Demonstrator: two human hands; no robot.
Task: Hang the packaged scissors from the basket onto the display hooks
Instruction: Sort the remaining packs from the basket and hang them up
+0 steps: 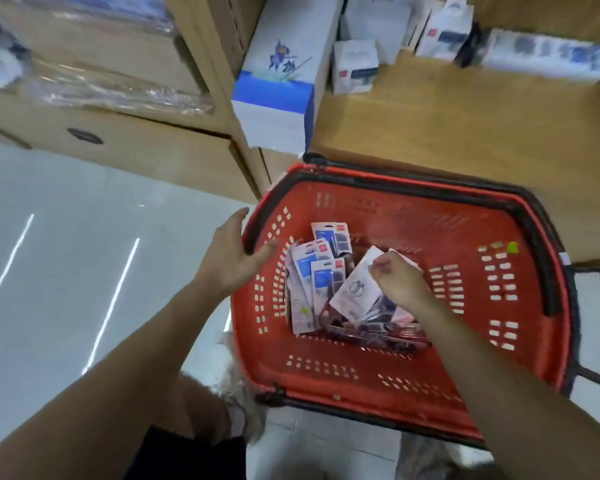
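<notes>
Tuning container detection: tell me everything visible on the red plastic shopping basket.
The red plastic shopping basket has slotted walls, a black rim and black handles folded down along it. It sits open-topped against the wooden shelf unit. Inside lies a heap of blue-and-white packaged scissors. The open left hand is at its left rim; the right hand pinches a white package inside.

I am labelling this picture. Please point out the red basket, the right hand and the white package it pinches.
red basket [430, 220]: head view, far wall
right hand [400, 280]: head view, back of hand
white package [355, 289]: head view, printed face
</notes>
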